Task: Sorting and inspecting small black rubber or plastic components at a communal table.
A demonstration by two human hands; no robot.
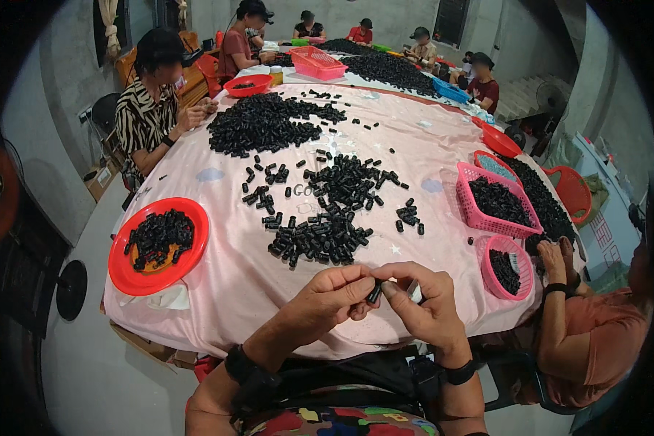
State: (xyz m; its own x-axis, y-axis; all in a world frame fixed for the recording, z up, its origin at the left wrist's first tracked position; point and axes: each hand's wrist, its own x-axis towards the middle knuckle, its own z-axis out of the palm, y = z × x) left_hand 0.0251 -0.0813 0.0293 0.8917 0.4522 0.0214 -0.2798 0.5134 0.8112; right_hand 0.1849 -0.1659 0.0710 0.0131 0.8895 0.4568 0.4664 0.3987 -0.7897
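Near the front edge of the table, my left hand (332, 296) and my right hand (427, 304) meet, both closed in a pinch on one small black cylindrical piece (374, 292). Its lower end shows between the fingertips; the rest is covered by them. Something white (416, 293) shows by my right fingers, too hidden to name. Just beyond my hands lies a loose pile of similar black pieces (318, 240), with another cluster (350, 182) behind it. Farther left is a larger heap (265, 123).
A red plate (116, 254) with black pieces stands at left. To the right are a pink basket (466, 207) and a small pink basket (525, 287), both holding black parts. All rest on a pink cloth (221, 291). A co-worker (585, 338) sits close at right; several others sit around the table.
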